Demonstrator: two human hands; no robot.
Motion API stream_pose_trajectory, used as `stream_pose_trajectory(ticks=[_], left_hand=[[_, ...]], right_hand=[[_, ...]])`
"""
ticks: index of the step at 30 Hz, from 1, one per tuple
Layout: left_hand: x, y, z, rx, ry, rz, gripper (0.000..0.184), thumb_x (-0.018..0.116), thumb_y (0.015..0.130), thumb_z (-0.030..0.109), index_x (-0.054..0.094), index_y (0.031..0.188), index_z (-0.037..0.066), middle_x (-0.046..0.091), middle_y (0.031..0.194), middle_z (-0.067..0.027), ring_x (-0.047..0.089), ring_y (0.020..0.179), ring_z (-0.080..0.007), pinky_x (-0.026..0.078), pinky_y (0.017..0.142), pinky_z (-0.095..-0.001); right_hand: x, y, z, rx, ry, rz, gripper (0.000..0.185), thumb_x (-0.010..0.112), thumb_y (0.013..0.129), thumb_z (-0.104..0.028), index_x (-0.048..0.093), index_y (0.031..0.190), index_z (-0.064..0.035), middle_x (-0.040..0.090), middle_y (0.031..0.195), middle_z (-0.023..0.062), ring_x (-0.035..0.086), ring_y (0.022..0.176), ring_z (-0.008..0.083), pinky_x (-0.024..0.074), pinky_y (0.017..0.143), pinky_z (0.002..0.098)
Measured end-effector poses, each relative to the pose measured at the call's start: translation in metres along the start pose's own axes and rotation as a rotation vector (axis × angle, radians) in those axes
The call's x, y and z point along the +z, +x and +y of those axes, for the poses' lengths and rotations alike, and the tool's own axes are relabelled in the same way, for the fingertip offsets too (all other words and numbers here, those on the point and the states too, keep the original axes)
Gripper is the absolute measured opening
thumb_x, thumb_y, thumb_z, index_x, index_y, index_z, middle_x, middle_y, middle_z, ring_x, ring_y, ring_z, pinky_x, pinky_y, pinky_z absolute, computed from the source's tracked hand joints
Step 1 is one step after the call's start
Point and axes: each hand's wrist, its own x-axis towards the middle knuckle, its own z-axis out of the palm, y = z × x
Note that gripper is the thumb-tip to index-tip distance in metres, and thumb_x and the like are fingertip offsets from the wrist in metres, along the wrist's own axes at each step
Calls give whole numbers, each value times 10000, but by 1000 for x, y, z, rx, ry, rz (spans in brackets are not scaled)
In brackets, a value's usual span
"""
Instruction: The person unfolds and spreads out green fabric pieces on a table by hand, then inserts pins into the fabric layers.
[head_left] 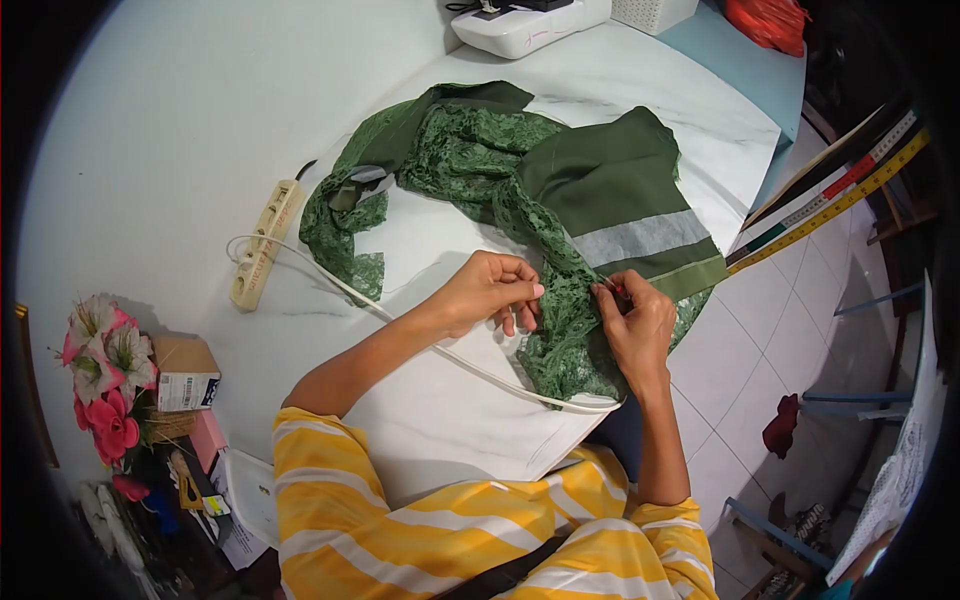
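Note:
A dark green lace garment point(470, 150), with smooth green fabric panels and a grey strip point(640, 237), lies bunched on the white marbled table point(430, 400). My left hand point(490, 290) is at the left edge of the lace, thumb and fingers pinched together; what they hold, if anything, is too small to make out. On the right side of the lace, my right hand point(640, 318) is closed around a small red-handled tool point(621, 292), mostly hidden by the fingers. Its tip points toward the lace, and its exact kind does not show.
A white cable point(345, 288) runs across the table below the garment from a power strip point(266, 245). A white sewing machine point(530, 25) stands at the back. Measuring tapes point(835, 205) hang at the right. Artificial flowers point(110, 370) and a cardboard box point(187, 370) are at the left.

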Motion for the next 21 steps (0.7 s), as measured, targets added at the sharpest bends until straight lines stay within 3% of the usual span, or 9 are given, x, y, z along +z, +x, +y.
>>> stream_pose_trajectory(ticks=[12, 17, 21], left_hand=[[-4, 2, -1, -30, 12, -31, 51, 608, 860, 32, 558, 854, 21, 620, 675, -103, 655, 576, -186, 469, 417, -217], [-4, 2, -1, -18, 13, -58, 52, 598, 862, 27, 546, 856, 34, 609, 695, -92, 658, 575, -194, 470, 416, -221], [0, 0, 4, 3, -45, -47, 64, 614, 849, 51, 554, 841, 33, 585, 693, -77, 649, 605, -182, 486, 437, -230]], right_hand=[[-4, 2, -2, 41, 20, -43, 117, 668, 780, -125, 626, 754, -20, 559, 546, 63, 444, 448, 221, 388, 488, 326], [-5, 3, -3, 71, 24, -63, 118, 667, 782, -121, 628, 761, -12, 570, 597, 67, 469, 483, 215, 392, 494, 325], [-3, 2, -2, -27, 44, -9, 108, 660, 783, -104, 627, 764, -3, 597, 729, 75, 492, 530, 205, 399, 504, 306]])
